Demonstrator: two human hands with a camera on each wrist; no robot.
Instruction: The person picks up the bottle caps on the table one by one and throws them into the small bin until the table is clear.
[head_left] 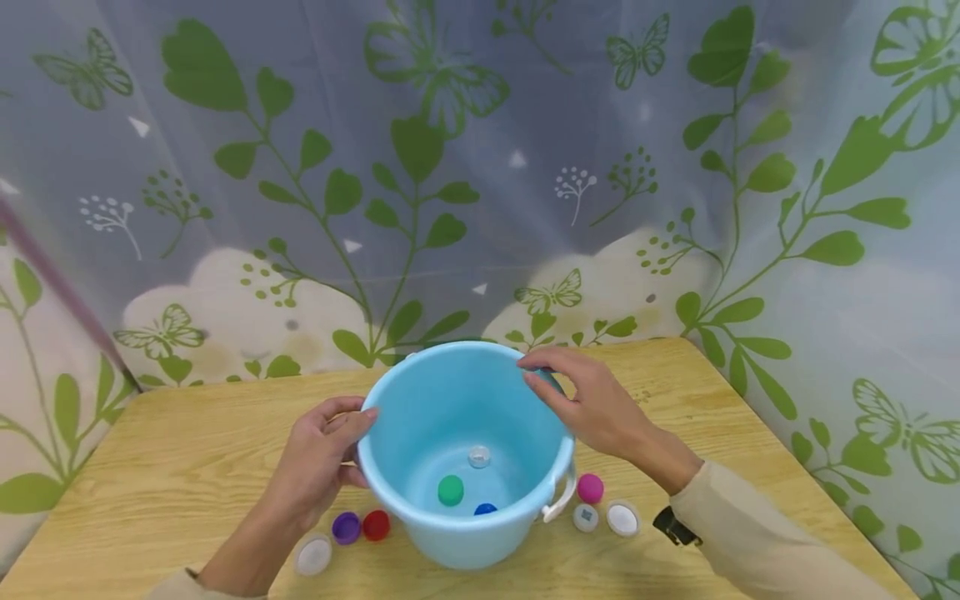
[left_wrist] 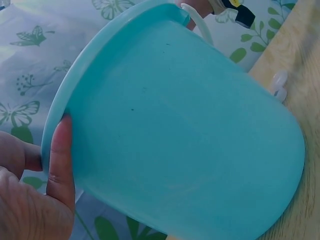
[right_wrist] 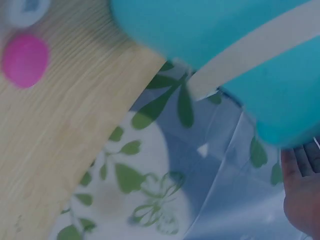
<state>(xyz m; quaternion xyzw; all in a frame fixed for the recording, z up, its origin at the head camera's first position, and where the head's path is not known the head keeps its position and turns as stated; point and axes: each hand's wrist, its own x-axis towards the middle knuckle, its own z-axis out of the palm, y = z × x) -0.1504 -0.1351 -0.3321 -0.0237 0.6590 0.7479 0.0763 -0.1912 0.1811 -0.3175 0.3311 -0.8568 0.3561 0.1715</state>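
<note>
A light blue bucket (head_left: 468,537) stands tilted toward me on the table, its mouth facing up. My left hand (head_left: 318,458) holds its left rim, the thumb over the edge and the other fingers outside. On the far right rim, my right hand (head_left: 592,400) grips the edge with curled fingers. Inside the bucket lie a green cap (head_left: 451,490), a clear cap (head_left: 479,456) and a partly hidden blue cap (head_left: 486,509). A white handle (head_left: 558,498) hangs at the bucket's right side.
Left of the bucket on the wooden table (head_left: 187,467) lie a red cap (head_left: 377,525), a purple cap (head_left: 347,528) and a white cap (head_left: 312,555). To its right are a pink cap (head_left: 590,488) and two whitish caps (head_left: 622,518). A patterned curtain (head_left: 465,208) rises behind.
</note>
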